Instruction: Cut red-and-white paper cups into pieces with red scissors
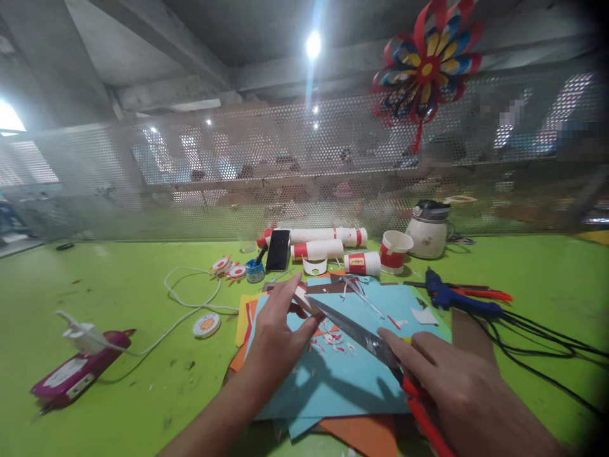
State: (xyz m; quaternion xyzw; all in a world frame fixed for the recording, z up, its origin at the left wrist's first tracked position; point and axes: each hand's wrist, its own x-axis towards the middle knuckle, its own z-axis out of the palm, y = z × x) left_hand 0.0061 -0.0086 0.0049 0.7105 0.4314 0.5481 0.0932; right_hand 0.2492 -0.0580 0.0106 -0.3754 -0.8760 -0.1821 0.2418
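One white-and-red piece (301,296), small, held above the blue sheet (352,400). Left hand (280,324) pinches it between thumb and fingers. Right hand (450,374) is wrapped round the red handles of the scissors (349,330); blades point far and left, tip at the piece. Whether the tip touches it or only overlaps it in view, cannot tell. Red and white scraps (332,336) lie on the sheet, between the hands. Orange sheet (366,435) juts from under its near edge.

Far side of the sheet: a white tube (320,249) with red bands, lying down; to its right a cup (361,263) on its side, then an upright cup (393,259), then a jug (427,238). Phone (278,251) at the tube's left; blue jar (255,273) just left of that.

Right of the sheet: blue glue gun (459,301). Left: round tin (207,325), then, farther left, purple power strip (78,371). Green table (143,406) underneath. Flower ornament (428,70) high at right, before a mesh panel (190,203).
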